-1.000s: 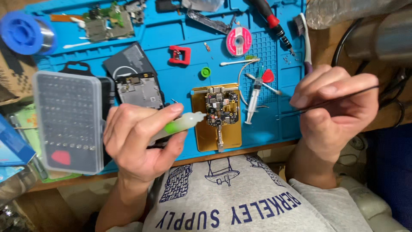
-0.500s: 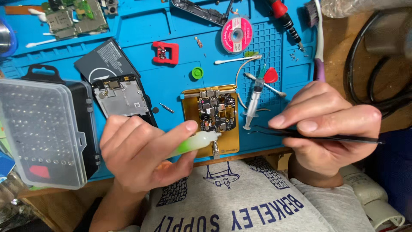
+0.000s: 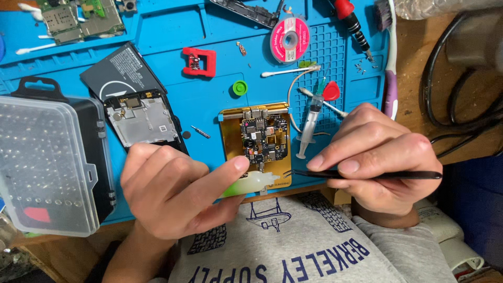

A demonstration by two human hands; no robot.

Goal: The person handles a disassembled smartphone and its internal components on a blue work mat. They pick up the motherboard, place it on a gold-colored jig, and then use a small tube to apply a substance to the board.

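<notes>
surface: blue repair mat [image 3: 209, 105] on a wooden bench [image 3: 445, 78], moulded trays along its top edge
room: black cables [image 3: 461, 105] at the right edge of the bench; person's grey printed shirt [image 3: 293, 246] at the bottom
left hand [image 3: 173, 188]: fingers curled around a pale green nozzle bottle [image 3: 249, 184], thumb lying along its top; white tip points right, just over the bottom edge of the gold holder
right hand [image 3: 377, 157]: pinched on black tweezers [image 3: 367, 174], held level; tips point left, close to the bottle tip, contact unclear
circuit board [image 3: 263, 137]: small dark board clamped in the gold holder [image 3: 230, 141], mid-mat, just above both tool tips
near board: syringe [image 3: 310, 123] leaning just right of holder; green cap [image 3: 239, 87] above it
mat left: opened phone chassis [image 3: 140, 119] with a black battery [image 3: 118, 68] at its upper left; clear-lidded bit case [image 3: 47, 162] hanging over the mat edge
mat top: red clamp [image 3: 199, 61], pink solder wick reel [image 3: 290, 32], red-handled screwdriver [image 3: 351, 21], cotton swab [image 3: 288, 71]
</notes>
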